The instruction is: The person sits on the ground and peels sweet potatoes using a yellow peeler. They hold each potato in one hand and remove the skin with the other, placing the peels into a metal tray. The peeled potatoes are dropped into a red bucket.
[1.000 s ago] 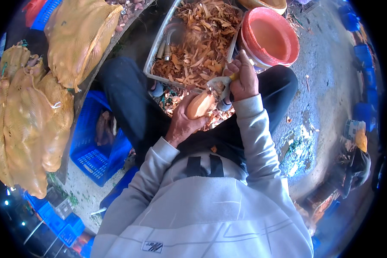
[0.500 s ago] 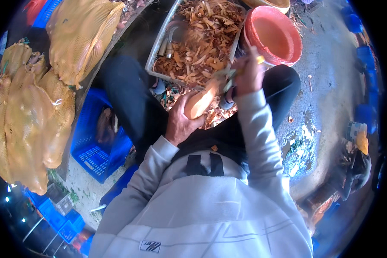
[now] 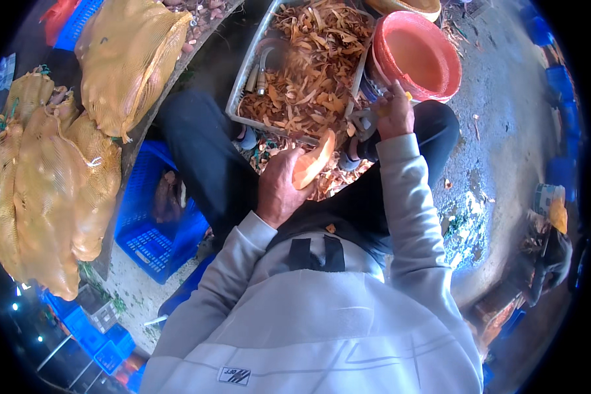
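Note:
My left hand (image 3: 282, 186) is wrapped round the lower end of a sweet potato (image 3: 315, 159), its bare orange flesh pointing up and away from me between my knees. To the right of it, my right hand (image 3: 395, 117) is closed on a peeler (image 3: 364, 121), whose greyish head shows below the fingers and a bit of yellow above them. The peeler is apart from the sweet potato. Just beyond both hands lies a shallow tray (image 3: 238, 92) heaped with brown-orange peelings (image 3: 315, 62).
Red buckets (image 3: 450, 62) stand beyond my right knee. A blue crate (image 3: 152, 253) with a few dark roots is at my left, beside full yellow mesh sacks (image 3: 52, 190). A curved metal-handled tool (image 3: 261, 75) lies in the tray. Peelings litter the floor between my feet.
My right hand has drawn the peeler off the sweet potato, moving a little right. My left hand still grips the sweet potato, which now tilts more upright.

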Demonstrator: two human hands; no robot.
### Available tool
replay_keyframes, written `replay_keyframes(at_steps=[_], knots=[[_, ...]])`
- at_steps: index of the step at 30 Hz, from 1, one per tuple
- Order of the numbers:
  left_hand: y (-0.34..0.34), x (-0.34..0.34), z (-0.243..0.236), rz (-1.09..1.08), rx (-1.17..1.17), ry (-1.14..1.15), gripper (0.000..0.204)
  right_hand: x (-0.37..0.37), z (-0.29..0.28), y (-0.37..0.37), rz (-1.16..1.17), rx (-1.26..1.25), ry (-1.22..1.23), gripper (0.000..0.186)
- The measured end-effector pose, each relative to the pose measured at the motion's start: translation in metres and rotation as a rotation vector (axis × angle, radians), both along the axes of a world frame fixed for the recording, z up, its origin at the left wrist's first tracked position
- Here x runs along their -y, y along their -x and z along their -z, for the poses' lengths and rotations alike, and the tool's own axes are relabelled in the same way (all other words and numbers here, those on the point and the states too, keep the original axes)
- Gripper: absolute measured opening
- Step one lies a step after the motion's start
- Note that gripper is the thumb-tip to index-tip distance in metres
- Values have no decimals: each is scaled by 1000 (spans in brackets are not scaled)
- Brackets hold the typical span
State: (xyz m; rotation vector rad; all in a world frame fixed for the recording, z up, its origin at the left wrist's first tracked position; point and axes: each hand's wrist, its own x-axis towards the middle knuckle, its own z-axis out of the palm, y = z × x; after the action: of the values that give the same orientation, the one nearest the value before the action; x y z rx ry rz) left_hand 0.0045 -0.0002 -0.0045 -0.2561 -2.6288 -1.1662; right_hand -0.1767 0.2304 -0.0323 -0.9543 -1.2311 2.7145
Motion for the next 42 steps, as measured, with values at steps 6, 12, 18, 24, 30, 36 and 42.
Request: replay_keyframes(at_steps=[6,12,18,24,30,36,42], knots=[[2,-8,1,-34,2,57,65,55,-50,-52,-247,-90,-150,25],[-7,12,1,110,-77,43,62,-10,15,5,-157,-72,-143,25],[-2,5,1,118,-108,84,63,33,13,-34,-395,-134,-155,18],[-6,19,1,180,-153,53,62,5,-21,-4,-30,29,-17,20],[-10,21,2,184,-183,-14,70,33,-38,-29,-350,102,384,16],[-24,22,7,80,-36,-224,71,3,3,-4,-125,31,469,17],[-22,14,-6,6,206,-380,72,56,-47,-37,-226,-53,369,19]])
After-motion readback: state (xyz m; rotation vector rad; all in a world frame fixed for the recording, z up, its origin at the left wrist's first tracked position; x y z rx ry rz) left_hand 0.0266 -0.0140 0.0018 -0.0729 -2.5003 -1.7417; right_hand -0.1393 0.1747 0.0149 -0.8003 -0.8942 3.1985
